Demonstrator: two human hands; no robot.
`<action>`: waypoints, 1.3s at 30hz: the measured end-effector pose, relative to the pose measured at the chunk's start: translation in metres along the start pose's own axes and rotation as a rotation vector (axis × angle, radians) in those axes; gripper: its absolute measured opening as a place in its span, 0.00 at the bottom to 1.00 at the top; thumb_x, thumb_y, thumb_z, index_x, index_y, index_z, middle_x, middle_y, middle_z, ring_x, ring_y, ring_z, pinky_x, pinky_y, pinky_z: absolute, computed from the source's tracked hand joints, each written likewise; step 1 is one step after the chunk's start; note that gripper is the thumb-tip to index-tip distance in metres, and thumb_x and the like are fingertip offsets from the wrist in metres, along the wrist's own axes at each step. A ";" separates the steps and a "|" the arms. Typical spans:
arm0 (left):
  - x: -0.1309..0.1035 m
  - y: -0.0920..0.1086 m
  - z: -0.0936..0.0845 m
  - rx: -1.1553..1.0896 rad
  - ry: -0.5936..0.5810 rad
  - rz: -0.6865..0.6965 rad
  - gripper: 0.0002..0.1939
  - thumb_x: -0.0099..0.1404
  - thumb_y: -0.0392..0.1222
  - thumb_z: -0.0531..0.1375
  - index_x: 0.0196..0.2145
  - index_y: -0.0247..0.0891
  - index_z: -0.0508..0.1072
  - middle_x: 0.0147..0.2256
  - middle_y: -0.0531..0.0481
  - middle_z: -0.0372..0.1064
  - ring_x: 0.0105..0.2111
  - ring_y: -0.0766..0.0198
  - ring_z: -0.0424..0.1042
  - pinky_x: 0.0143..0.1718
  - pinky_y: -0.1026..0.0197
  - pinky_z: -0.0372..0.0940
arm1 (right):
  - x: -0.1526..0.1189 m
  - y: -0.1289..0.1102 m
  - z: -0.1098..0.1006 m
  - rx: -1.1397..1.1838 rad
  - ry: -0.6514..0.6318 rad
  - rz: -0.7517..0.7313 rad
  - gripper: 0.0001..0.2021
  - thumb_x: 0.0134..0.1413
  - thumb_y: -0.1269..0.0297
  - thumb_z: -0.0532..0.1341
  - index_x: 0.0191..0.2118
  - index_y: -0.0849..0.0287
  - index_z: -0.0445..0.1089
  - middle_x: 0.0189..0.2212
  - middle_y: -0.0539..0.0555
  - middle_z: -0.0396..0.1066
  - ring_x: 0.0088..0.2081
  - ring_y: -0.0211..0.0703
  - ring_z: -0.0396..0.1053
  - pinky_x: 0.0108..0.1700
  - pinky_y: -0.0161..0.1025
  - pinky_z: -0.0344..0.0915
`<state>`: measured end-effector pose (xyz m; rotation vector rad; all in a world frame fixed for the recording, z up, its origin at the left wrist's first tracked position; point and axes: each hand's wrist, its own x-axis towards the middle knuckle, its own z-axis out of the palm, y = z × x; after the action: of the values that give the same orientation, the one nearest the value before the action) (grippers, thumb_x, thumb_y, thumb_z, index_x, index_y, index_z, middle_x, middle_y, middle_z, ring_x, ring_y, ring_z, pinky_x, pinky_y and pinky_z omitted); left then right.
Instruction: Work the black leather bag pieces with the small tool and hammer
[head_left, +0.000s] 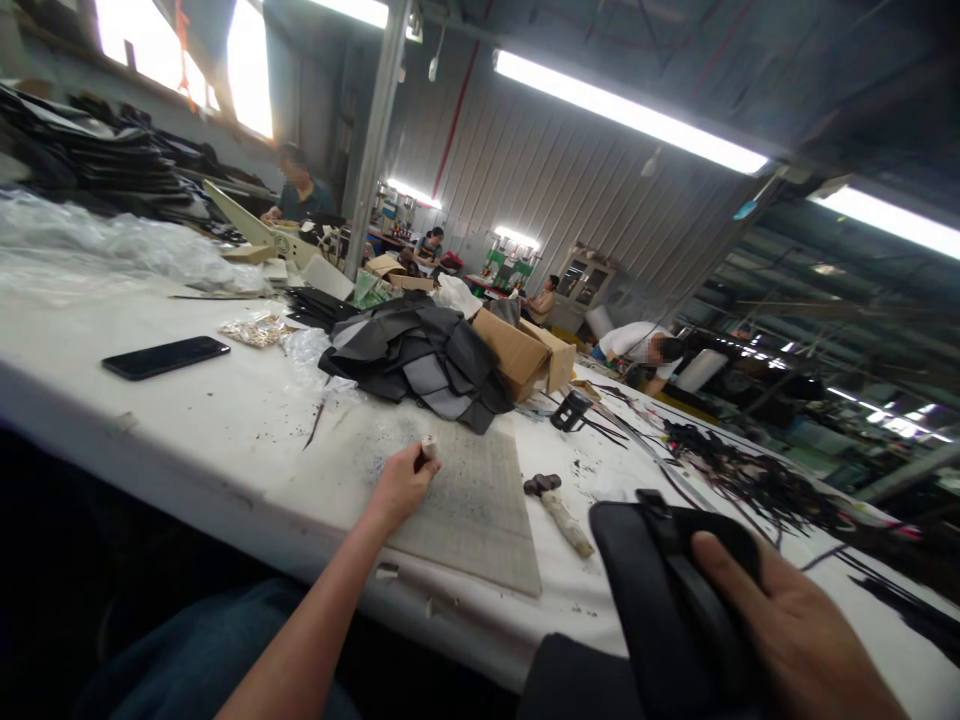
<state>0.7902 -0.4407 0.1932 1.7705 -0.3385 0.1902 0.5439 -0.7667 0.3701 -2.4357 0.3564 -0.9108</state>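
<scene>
My left hand [403, 487] is closed round a short whitish stub [429, 447] with a dark-marked top, held over a grey cutting board [491, 510]. I cannot tell exactly what kind of tool it is. At the lower right, my right hand [795, 610] grips a black leather piece [637, 570] with a strap along it, my thumb pressed on its face. Its lower part runs out of the picture. Between my hands lies a hammer [566, 520] with a dark head and a pale, wrapped-looking handle, touched by neither.
Behind the board sits a heap of black leather pieces [427, 360] beside an open cardboard box [517, 350]. A phone [165, 357] lies at left, a black cup-like holder [571, 411] at right. Dark strips [742, 465] spread further right. Other people work in the background.
</scene>
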 end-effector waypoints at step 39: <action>0.005 0.000 0.003 0.025 -0.057 0.001 0.12 0.68 0.51 0.63 0.34 0.41 0.75 0.29 0.52 0.75 0.33 0.56 0.73 0.38 0.58 0.62 | -0.008 -0.017 0.214 0.007 -0.545 -0.388 0.09 0.76 0.57 0.63 0.52 0.52 0.77 0.62 0.56 0.74 0.60 0.53 0.73 0.65 0.51 0.70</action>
<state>0.7950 -0.4440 0.1937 1.8033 -0.3788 0.1456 0.6825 -0.6702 0.2370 -2.6644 -0.3223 -0.3496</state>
